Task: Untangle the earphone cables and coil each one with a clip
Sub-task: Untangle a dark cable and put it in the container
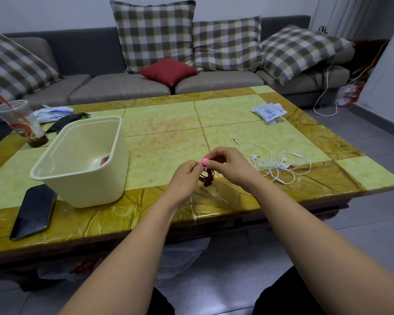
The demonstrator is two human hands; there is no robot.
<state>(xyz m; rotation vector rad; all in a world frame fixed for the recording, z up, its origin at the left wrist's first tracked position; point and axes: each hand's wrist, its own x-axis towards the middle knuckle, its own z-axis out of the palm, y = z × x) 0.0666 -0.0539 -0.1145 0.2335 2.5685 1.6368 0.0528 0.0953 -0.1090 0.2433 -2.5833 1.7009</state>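
Pinching a pink clip (204, 160), the right hand (228, 164) meets the left hand (185, 176), whose curled fingertips hold the red earphone cable (206, 177), coiled and hanging just below both. White earphones (275, 163) lie tangled beside the right hand; a cream bin (82, 160) stands left of the left hand.

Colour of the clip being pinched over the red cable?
Pink. The clip shows best in the head view, the only one.

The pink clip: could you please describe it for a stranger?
At the table's near edge, the left hand and right hand meet. Pinched between them, above a red cable coil, the clip is the only pink thing; nearby earphones are white.
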